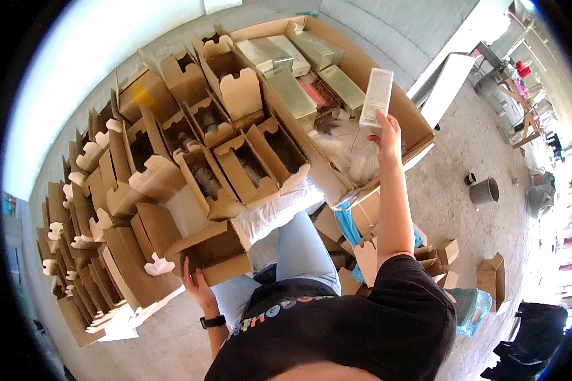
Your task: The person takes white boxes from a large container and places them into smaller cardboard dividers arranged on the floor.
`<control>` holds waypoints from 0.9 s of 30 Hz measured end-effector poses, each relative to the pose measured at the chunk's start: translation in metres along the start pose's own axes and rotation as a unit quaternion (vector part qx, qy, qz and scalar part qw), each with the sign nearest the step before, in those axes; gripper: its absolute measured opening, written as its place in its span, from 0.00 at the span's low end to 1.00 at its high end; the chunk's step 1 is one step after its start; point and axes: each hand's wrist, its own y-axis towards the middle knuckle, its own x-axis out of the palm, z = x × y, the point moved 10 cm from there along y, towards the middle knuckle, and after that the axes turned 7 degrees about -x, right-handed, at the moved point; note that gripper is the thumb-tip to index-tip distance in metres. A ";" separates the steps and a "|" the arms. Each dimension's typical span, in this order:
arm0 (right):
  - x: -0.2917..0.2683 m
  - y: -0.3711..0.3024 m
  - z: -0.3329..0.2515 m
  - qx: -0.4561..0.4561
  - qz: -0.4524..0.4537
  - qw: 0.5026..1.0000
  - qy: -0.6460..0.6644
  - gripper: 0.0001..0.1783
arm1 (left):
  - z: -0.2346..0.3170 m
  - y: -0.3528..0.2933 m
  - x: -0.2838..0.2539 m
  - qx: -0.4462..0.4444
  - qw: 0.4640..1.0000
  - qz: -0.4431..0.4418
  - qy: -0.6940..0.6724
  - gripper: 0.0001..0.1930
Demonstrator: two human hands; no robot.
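My right hand is closed around the lower end of a slim white box with small grey print. It holds this box up over the right part of a large open carton. Inside the carton lie several pale gold boxes, a pink item and a crumpled clear plastic bag. At the lower left, my left hand grips the near edge of an open brown cardboard box, which is tilted toward me. Its inside is shadowed, and no contents can be made out.
Several open brown boxes stand in packed rows on the left, some with dark or clear things inside. A white sack lies by my knees. Loose cardboard boxes are piled on the floor at right, and a grey bucket stands beyond.
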 end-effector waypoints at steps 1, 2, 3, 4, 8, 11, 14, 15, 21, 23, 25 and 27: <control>-0.002 0.006 -0.019 -0.064 -0.012 0.992 -0.111 0.27 | 0.002 0.000 0.001 0.002 1.000 -0.002 -0.013 0.22; 0.002 0.014 -0.036 -0.118 -0.018 0.979 -0.165 0.29 | 0.002 0.000 0.002 0.004 1.000 -0.005 -0.026 0.22; 0.006 0.024 -0.054 -0.169 -0.024 0.961 -0.220 0.30 | -0.004 0.000 0.004 -0.011 0.999 -0.011 -0.036 0.22; 0.009 0.031 -0.071 -0.218 -0.027 0.937 -0.273 0.32 | -0.005 0.000 0.005 -0.007 0.999 -0.012 -0.029 0.21; 0.055 0.055 -0.092 -0.217 -0.056 0.887 -0.403 0.33 | 0.004 0.001 0.003 0.000 1.000 -0.004 0.006 0.21; 0.077 0.077 -0.063 -0.164 -0.111 0.869 -0.453 0.32 | 0.005 0.002 0.003 0.009 1.000 -0.002 0.030 0.22; 0.081 0.097 -0.018 -0.170 -0.118 0.839 -0.503 0.32 | -0.013 0.004 0.008 -0.012 0.999 -0.015 -0.043 0.21; 0.084 0.097 0.001 -0.163 -0.132 0.856 -0.473 0.32 | -0.016 0.004 0.008 -0.014 0.998 -0.018 -0.059 0.22; 0.080 0.078 0.010 -0.159 -0.103 0.893 -0.408 0.30 | -0.005 0.002 0.001 -0.023 0.999 -0.015 0.018 0.24; 0.080 0.075 0.004 -0.150 -0.108 0.894 -0.409 0.33 | -0.005 0.002 0.002 -0.021 1.000 -0.018 -0.012 0.24; 0.080 0.073 0.001 -0.147 -0.113 0.889 -0.419 0.34 | 0.006 -0.003 0.003 -0.034 0.999 -0.019 -0.035 0.23; 0.080 0.073 0.001 -0.151 -0.115 0.879 -0.438 0.33 | 0.036 -0.013 0.007 -0.060 0.997 -0.019 -0.050 0.21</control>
